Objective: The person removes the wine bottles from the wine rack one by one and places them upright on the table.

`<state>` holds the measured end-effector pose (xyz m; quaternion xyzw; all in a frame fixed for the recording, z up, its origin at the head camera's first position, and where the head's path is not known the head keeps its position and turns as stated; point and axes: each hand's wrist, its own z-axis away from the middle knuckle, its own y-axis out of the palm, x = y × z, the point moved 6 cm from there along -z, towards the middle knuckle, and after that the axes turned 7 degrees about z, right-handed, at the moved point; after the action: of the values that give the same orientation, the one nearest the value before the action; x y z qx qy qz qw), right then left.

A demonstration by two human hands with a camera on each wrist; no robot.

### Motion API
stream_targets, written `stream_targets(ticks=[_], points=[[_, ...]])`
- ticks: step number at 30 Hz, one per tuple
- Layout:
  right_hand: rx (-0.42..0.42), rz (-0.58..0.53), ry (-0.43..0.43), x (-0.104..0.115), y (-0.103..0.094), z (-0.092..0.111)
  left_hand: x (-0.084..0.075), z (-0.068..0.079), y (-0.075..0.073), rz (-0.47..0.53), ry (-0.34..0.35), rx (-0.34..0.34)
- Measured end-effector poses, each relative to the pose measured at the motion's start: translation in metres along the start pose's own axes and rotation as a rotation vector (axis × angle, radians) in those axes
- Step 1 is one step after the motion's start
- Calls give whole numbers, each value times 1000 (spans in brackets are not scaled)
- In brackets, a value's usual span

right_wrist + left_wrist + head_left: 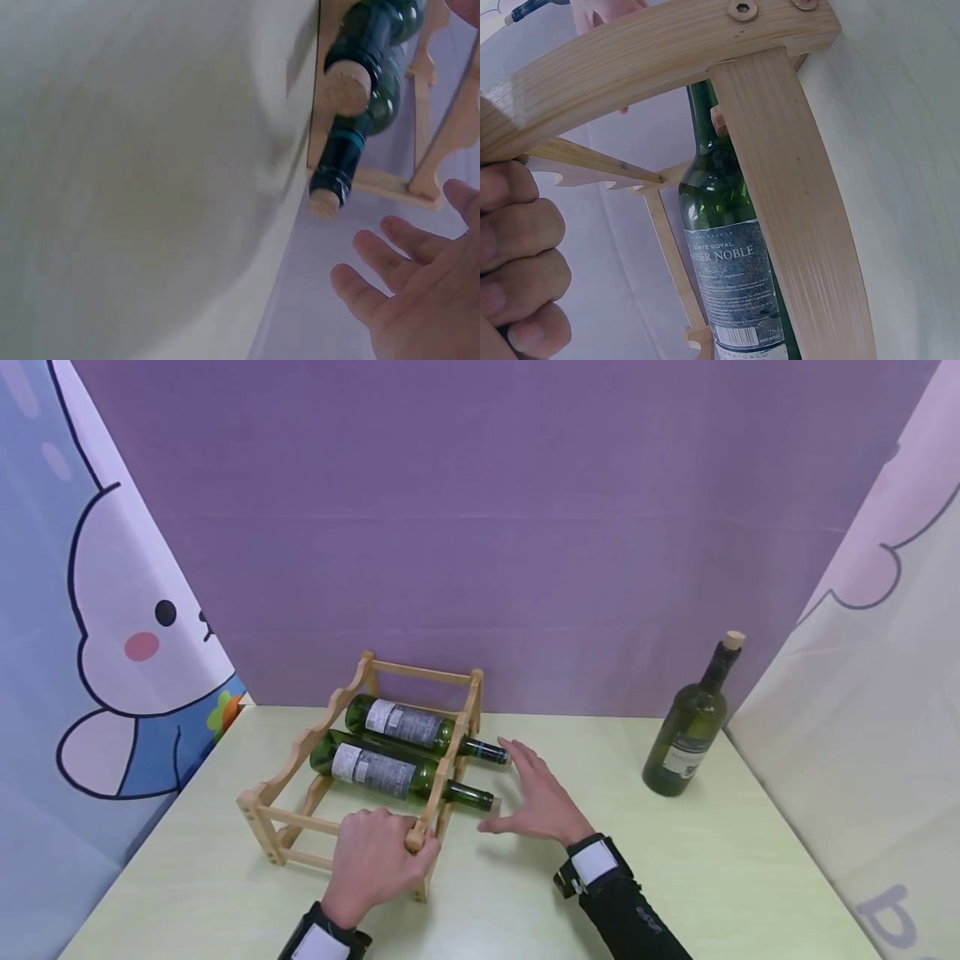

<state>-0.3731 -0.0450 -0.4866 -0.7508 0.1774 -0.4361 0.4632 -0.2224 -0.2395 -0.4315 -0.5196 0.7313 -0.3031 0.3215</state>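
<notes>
Grips wooden wine rack (303,747) with left hand (378,860); holds right hand (542,797) released near two racked, corked wine bottles (378,772).

There are three bottles (692,727) (405,727) (378,771); three corks (734,640) (348,88) (324,203); one rack (303,747); two hands (381,860) (542,797).

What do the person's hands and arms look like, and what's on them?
The left hand and right hand wear no gloves. The left wristband is black with a white patch, and the right wristband matches. The right sleeve is black, with small pale markings too blurry to read.
</notes>
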Motion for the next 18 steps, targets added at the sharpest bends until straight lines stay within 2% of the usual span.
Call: stream_targets(ticks=[9, 18], points=[[50, -42, -9, 10, 20, -12, 2, 0, 1, -3, -4, 5], [79, 6, -23, 23, 37, -24, 2, 0, 1, -10, -4, 10]])
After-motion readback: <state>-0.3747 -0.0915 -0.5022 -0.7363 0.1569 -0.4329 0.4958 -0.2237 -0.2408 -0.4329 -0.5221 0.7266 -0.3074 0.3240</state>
